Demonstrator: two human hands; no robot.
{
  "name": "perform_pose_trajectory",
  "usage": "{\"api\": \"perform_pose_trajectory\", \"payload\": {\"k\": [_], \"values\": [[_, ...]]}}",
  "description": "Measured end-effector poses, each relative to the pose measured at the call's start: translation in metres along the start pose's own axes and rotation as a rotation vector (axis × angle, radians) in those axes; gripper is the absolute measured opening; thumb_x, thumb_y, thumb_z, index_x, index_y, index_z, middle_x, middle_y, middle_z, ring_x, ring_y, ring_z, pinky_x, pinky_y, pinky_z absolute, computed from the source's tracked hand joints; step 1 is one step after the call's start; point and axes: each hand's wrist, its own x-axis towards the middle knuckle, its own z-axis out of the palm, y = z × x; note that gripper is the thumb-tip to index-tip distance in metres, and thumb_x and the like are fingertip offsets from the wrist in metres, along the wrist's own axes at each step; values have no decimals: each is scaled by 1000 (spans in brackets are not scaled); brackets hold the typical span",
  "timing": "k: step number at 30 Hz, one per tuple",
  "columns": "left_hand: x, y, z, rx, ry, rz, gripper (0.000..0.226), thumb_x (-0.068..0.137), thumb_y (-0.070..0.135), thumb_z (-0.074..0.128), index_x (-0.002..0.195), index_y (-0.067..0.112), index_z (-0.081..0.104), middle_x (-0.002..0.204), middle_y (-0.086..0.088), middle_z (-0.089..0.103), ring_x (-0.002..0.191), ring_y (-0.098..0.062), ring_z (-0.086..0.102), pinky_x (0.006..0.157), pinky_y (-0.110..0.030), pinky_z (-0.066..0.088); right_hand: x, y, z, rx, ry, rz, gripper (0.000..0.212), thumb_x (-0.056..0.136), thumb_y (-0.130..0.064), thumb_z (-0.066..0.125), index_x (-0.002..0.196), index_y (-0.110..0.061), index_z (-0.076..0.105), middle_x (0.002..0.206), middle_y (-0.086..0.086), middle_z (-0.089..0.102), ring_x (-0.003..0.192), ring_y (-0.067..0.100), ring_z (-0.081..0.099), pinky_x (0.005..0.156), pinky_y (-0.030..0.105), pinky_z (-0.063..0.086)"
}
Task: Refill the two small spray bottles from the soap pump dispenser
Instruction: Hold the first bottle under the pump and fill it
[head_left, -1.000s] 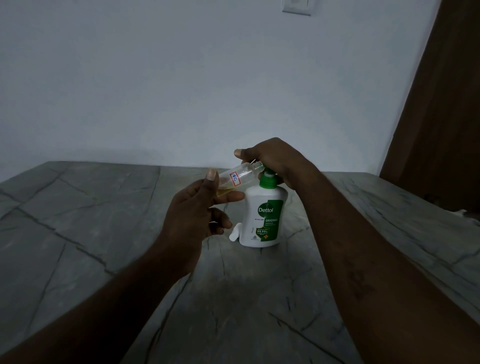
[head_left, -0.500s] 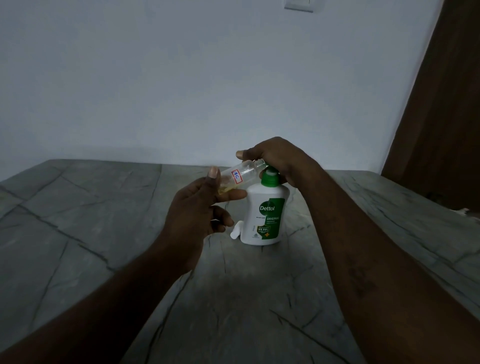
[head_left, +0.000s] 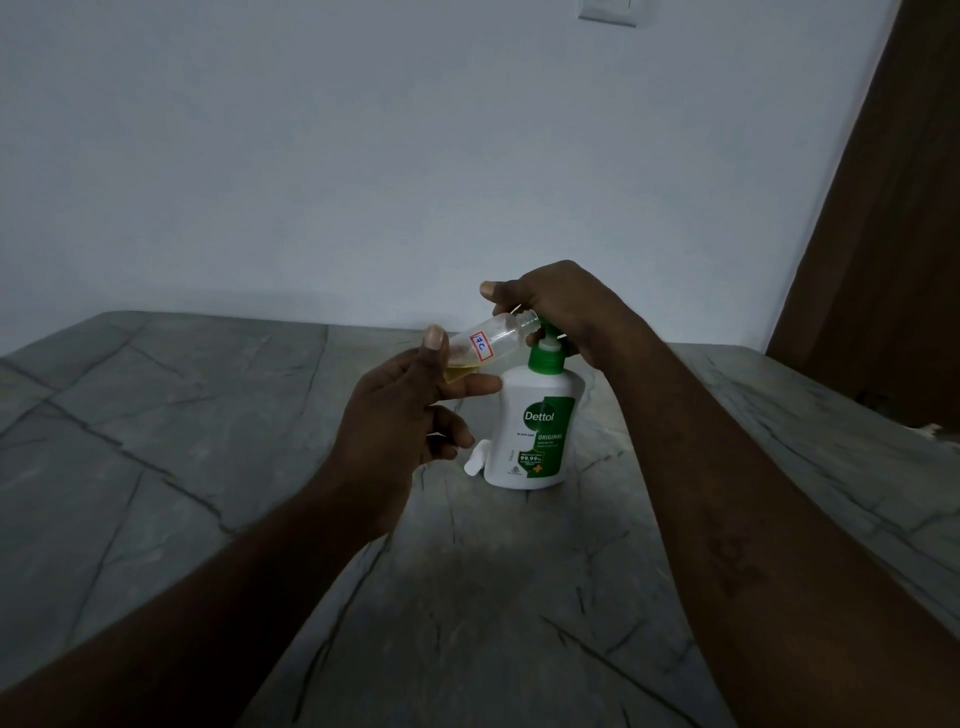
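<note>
Centre frame: left hand (head_left: 395, 421) pinches the tilted spray bottle (head_left: 493, 340); right hand (head_left: 563, 306) fingers curl round the soap pump dispenser (head_left: 535, 431) head.

Left hand (head_left: 400, 415) pinching, right hand (head_left: 563, 309) curled

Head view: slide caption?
Left hand holds the small bottle tilted at the Dettol dispenser while the right hand grips its pump.

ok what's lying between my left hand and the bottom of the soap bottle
A small white piece, possibly a spray cap, lies on the table by the soap bottle base, beside the left hand. Head view.
</note>
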Motion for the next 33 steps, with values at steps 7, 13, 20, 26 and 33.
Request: {"api": "perform_pose_trajectory", "payload": {"k": [7, 13, 20, 26, 33], "values": [[1, -2, 0, 3, 0, -2, 42, 100, 51, 45, 120, 20, 66, 101, -5, 79, 50, -16, 57, 49, -26, 46, 1, 5, 3, 49, -44, 50, 32, 86, -45, 77, 90, -13, 76, 81, 2, 67, 67, 17, 56, 70, 32, 47], [1, -3, 0, -1, 3, -3, 43, 99, 51, 45, 119, 19, 67, 101, -6, 79, 51, -16, 57, 54, -28, 45, 2, 8, 5, 43, -43, 59, 41, 85, -45, 78, 101, -7, 77, 86, 5, 69, 68, 19, 57, 75, 36, 48], [-1, 0, -1, -3, -9, -5, 40, 100, 51, 45, 116, 21, 66, 101, -6, 79, 52, -17, 57, 53, -28, 47, 3, 0, 1, -38, 74, -86, 39, 87, -54, 74, 86, -15, 79, 85, 1, 74, 65, 16, 62, 62, 28, 49], [-1, 0, -1, -16, -39, -25, 41, 99, 49, 47, 120, 18, 65, 103, -8, 78, 54, -18, 57, 57, -29, 45, -2, -2, 0, -30, 19, -25, 33, 88, -47, 74, 87, -15, 79, 90, 1, 73, 70, 17, 61, 69, 31, 50], [-2, 0, 1, -15, -58, -52, 34, 99, 45, 48, 116, 20, 64, 99, -9, 79, 52, -17, 58, 51, -26, 47, -4, -1, 2, 50, -46, 57, 20, 82, -30, 77, 87, -11, 80, 102, 5, 76, 81, 22, 59, 80, 37, 49]]}}
